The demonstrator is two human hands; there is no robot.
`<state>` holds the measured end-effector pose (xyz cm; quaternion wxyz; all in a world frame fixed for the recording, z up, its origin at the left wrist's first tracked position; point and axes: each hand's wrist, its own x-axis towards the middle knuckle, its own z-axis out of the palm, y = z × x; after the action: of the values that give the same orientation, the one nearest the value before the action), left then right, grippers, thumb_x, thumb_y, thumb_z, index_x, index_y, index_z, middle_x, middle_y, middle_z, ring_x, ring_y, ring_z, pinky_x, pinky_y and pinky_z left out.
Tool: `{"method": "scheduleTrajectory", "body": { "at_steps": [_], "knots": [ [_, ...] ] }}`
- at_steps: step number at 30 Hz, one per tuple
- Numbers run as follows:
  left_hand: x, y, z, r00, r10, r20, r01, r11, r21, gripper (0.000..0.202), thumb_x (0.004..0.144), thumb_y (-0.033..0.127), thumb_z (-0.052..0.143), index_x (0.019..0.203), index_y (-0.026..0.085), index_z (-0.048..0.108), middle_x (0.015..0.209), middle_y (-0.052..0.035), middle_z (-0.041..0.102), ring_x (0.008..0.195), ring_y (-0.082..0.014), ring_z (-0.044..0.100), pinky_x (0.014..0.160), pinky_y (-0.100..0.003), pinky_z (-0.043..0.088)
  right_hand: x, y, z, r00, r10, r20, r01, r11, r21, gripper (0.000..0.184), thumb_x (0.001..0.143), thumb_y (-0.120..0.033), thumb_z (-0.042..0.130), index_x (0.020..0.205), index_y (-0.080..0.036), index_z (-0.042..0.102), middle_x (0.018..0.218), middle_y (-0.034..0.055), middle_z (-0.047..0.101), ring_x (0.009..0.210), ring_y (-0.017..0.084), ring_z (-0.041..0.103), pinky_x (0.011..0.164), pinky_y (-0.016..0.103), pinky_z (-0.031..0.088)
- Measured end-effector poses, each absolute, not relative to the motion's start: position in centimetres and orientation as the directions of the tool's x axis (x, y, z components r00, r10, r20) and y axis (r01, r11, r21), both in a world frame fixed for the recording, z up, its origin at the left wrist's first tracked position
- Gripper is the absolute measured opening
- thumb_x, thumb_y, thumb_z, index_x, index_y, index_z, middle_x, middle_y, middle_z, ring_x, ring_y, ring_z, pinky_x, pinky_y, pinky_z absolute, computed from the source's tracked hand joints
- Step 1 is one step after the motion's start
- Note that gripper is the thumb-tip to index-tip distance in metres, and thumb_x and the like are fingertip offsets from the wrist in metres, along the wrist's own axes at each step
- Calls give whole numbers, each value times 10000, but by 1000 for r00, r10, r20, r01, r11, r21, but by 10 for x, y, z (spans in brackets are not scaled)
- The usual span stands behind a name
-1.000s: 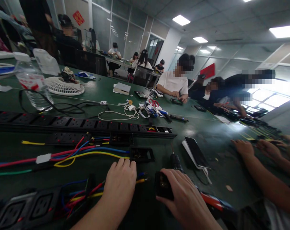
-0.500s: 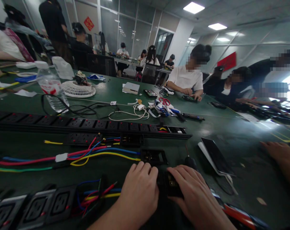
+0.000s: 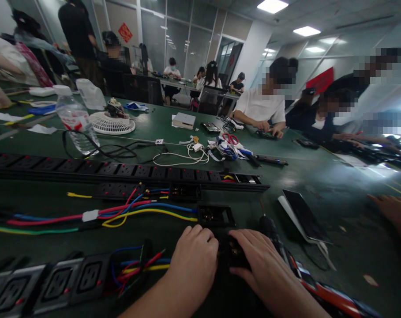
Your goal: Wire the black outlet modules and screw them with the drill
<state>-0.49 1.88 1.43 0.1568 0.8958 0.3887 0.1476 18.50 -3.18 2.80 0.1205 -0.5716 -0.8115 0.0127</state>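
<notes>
My right hand (image 3: 264,260) grips a small black socket housing (image 3: 237,255) with brass terminals inside; its fingers cover much of it. Close beside it, my left hand (image 3: 196,258) is closed, knuckles up, and whatever its fingers hold is hidden. Just beyond both hands lies another black socket housing (image 3: 216,216), joined to blue and yellow wires (image 3: 160,212). To the left, a strip of black sockets (image 3: 89,274) ends in loose red, blue and yellow wires. An orange and black power screwdriver (image 3: 329,293) lies to the right, partly behind my right hand.
A long black power strip (image 3: 127,176) crosses the table. Beyond it are a water bottle (image 3: 76,121), a white fan grille (image 3: 112,123), a white cable and red-handled scissors (image 3: 230,139). A phone (image 3: 306,216) lies at right, near another person's hand (image 3: 390,210). Other people sit behind.
The view has shifted a little, so the table's things appear slightly further right. Both hands keep nearly the same pose, with the right hand still around the socket housing.
</notes>
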Motion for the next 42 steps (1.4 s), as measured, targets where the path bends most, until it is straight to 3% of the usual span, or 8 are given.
{"method": "scheduleTrajectory", "body": {
  "at_steps": [13,20,28,34,39,42],
  "knots": [
    [-7,20,14,677,730,94,612,-630,479,122,868,205,563,823,178,674,926,-37,675,858,-221,576,789,-379,418,186,-31,35,-236,961,-145,949,196,-247,727,721,-145,834,1319,-251,434,1295,-69,305,1218,109,275,1090,324,304],
    [-11,17,19,673,730,121,606,-638,475,94,800,198,559,823,175,648,873,-52,676,849,-232,575,797,-389,420,183,-26,33,-191,959,-211,963,142,-228,710,747,-150,812,1342,-249,438,1323,-63,273,1240,116,244,1121,334,266],
    [-8,21,18,674,739,23,653,-610,448,96,835,210,574,825,170,661,875,-67,686,864,-244,599,824,-393,437,178,-28,47,-139,930,-340,980,81,-180,677,799,-163,767,1382,-291,447,1329,-67,265,1256,105,222,1158,304,249],
    [-9,20,22,634,773,4,665,-548,507,77,832,197,583,846,174,656,898,-61,682,880,-245,603,840,-399,451,177,-26,51,-128,917,-379,983,65,-173,665,803,-212,772,1382,-298,456,1309,-57,294,1226,112,268,1139,295,276],
    [-9,19,20,640,768,29,642,-556,528,98,817,181,581,881,161,652,904,-68,673,860,-247,600,827,-399,465,177,-26,47,-69,894,-442,996,39,-77,679,851,-261,733,1441,-313,399,1357,-74,229,1263,116,223,1164,290,245],
    [-8,19,13,645,764,31,639,-561,526,115,815,171,575,899,153,651,920,-78,669,877,-250,599,861,-410,454,179,-28,44,-92,898,-431,995,61,-85,689,850,-267,726,1448,-330,389,1362,-78,210,1267,109,202,1163,266,242]
  ]
}}
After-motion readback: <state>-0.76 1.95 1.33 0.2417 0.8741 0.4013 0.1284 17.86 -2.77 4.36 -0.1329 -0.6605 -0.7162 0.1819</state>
